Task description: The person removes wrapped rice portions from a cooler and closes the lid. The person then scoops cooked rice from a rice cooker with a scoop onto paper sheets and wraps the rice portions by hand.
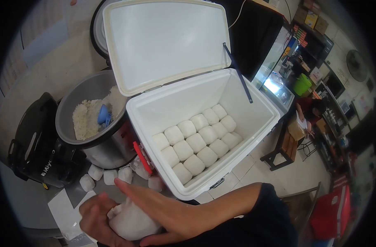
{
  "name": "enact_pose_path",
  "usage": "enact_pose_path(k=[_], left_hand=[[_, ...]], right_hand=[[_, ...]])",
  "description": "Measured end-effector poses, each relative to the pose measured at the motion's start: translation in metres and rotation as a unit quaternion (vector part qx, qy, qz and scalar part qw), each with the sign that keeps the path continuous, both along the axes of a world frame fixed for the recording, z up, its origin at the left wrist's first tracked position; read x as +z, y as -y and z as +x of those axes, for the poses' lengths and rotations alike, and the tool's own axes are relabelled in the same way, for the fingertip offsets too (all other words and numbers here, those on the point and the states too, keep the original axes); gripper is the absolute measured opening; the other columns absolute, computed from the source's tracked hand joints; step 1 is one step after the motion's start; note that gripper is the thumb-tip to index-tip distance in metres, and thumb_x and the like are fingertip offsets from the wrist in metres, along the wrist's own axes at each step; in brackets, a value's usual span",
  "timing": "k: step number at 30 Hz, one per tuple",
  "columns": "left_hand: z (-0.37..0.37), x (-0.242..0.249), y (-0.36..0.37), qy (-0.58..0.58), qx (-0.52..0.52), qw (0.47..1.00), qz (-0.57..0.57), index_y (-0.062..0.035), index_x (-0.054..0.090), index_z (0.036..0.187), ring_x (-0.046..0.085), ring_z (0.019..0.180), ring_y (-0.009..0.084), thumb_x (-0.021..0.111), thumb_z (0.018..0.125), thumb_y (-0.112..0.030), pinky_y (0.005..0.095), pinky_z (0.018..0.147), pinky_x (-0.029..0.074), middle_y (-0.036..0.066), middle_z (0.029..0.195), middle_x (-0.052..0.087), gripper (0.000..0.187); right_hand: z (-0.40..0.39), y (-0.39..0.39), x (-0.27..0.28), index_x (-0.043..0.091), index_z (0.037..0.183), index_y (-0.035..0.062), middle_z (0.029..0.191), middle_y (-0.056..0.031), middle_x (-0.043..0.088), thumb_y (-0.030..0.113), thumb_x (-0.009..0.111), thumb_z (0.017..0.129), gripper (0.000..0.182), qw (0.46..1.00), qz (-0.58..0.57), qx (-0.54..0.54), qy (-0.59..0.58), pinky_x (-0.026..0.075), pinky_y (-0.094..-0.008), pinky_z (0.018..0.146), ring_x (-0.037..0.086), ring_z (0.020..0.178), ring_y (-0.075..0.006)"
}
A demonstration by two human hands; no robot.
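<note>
Wrapping or shaping, by the look of it: left grip [98, 220] and right grip [167, 212] are both clasped round one white packet [132, 224]. Packet sits between them, touching both; left fingers curled at its left side, right palm laid along the other. Next move likely calls for even pressure from both sides so the cover stays tight; can't tell whether its folds are done. Just left of the grip: white sheets [60, 208] on the table [100, 190]. Just beyond: spare packets [87, 182]. Farther, up-left: cooker [109, 150] with rice [84, 119] and blue scoop [104, 115]. Up-right: cooler [233, 175], lid [167, 41] raised, stacked packets [196, 142] inside.
</note>
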State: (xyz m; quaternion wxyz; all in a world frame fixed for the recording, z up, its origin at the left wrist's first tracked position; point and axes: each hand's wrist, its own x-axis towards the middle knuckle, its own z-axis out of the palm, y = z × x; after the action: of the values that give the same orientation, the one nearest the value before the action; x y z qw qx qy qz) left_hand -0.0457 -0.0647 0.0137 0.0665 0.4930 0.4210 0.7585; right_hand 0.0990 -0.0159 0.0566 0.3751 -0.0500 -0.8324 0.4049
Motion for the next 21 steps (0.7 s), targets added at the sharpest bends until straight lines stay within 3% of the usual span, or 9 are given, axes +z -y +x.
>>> enact_pose_path(k=[3,5,6,8,11,13,15,18,21], left_hand=[[0.030,0.014,-0.029,0.018,-0.118,0.969,0.218,0.0056,0.039,0.125,0.055,0.101,0.0276,0.008,0.080,-0.074,0.0369,0.083,0.045,0.028,0.124,0.044,0.097],[0.064,0.017,-0.045,0.159,0.085,0.970,0.161,-0.0243,0.001,0.145,0.048,0.115,0.0378,0.012,0.077,-0.079,0.0442,0.097,0.037,0.039,0.133,0.028,0.088],[0.066,0.012,-0.051,0.159,0.084,0.970,0.161,-0.0243,0.001,0.145,0.048,0.115,0.0378,0.012,0.077,-0.079,0.0442,0.097,0.037,0.039,0.133,0.028,0.088],[0.064,0.002,-0.062,-0.083,-0.028,0.976,0.199,-0.0121,0.000,0.145,0.048,0.115,0.0378,0.011,0.078,-0.078,0.0439,0.097,0.036,0.039,0.127,0.038,0.095],[0.077,0.025,-0.087,-0.147,-0.126,0.958,0.212,0.0075,0.034,0.127,0.048,0.114,0.0319,0.010,0.086,-0.067,0.0427,0.095,0.037,0.029,0.126,0.041,0.089],[0.063,0.015,-0.088,-0.128,-0.100,0.968,0.192,0.0082,0.035,0.126,0.046,0.116,0.0331,0.012,0.087,-0.064,0.0440,0.098,0.033,0.029,0.127,0.040,0.086],[0.049,0.005,-0.083,-0.108,-0.072,0.976,0.173,0.0090,0.035,0.125,0.043,0.118,0.0343,0.013,0.088,-0.061,0.0453,0.102,0.029,0.029,0.128,0.040,0.082],[0.039,-0.010,-0.066,0.027,0.022,0.995,0.094,0.0095,0.035,0.125,0.044,0.117,0.0346,0.019,0.090,-0.056,0.0456,0.103,0.028,0.028,0.126,0.043,0.076],[0.043,-0.022,-0.054,0.082,0.116,0.989,0.041,0.0082,0.040,0.120,0.047,0.112,0.0311,0.025,0.090,-0.053,0.0431,0.102,0.027,0.022,0.111,0.054,0.070]], right_hand=[[0.019,-0.010,0.004,0.011,0.139,-0.0035,0.140,-0.0288,0.024,0.020,0.073,0.073,0.094,0.989,-0.146,0.009,0.023,0.031,-0.0406,0.102,0.033,0.127,-0.0401],[0.035,-0.023,0.018,0.027,0.132,0.0008,0.126,-0.0258,0.044,0.024,0.078,0.065,0.087,0.952,-0.263,0.023,0.152,0.040,-0.0400,0.093,0.049,0.113,-0.0368],[0.044,-0.030,0.021,0.027,0.132,0.0008,0.126,-0.0258,0.044,0.024,0.078,0.065,0.087,0.952,-0.263,0.023,0.152,0.040,-0.0400,0.093,0.049,0.113,-0.0368],[0.064,-0.048,0.026,0.039,0.120,0.0040,0.106,-0.0206,0.057,0.028,0.079,0.062,0.075,0.951,-0.260,0.020,0.168,0.045,-0.0405,0.083,0.058,0.097,-0.0344],[0.102,-0.100,0.034,0.044,0.113,0.0067,0.101,-0.0154,0.060,0.034,0.082,0.061,0.070,0.941,-0.211,-0.015,0.264,0.047,-0.0340,0.083,0.060,0.094,-0.0261],[0.139,-0.157,0.030,0.047,0.111,0.0030,0.101,-0.0167,0.059,0.034,0.081,0.064,0.066,0.918,-0.164,-0.131,0.336,0.047,-0.0349,0.082,0.059,0.095,-0.0250],[0.192,-0.218,-0.001,0.048,0.109,-0.0090,0.101,-0.0248,0.060,0.046,0.078,0.061,0.079,0.835,-0.059,-0.254,0.485,0.047,-0.0346,0.083,0.060,0.093,-0.0308],[0.270,-0.278,-0.069,0.053,0.107,-0.0116,0.098,-0.0267,0.061,0.059,0.073,0.057,0.089,0.586,-0.039,-0.230,0.776,0.047,-0.0383,0.081,0.061,0.091,-0.0365],[0.297,-0.290,-0.121,0.055,0.107,-0.0104,0.096,-0.0247,0.062,0.061,0.071,0.059,0.088,0.532,-0.027,-0.126,0.837,0.048,-0.0388,0.080,0.061,0.090,-0.0364]])
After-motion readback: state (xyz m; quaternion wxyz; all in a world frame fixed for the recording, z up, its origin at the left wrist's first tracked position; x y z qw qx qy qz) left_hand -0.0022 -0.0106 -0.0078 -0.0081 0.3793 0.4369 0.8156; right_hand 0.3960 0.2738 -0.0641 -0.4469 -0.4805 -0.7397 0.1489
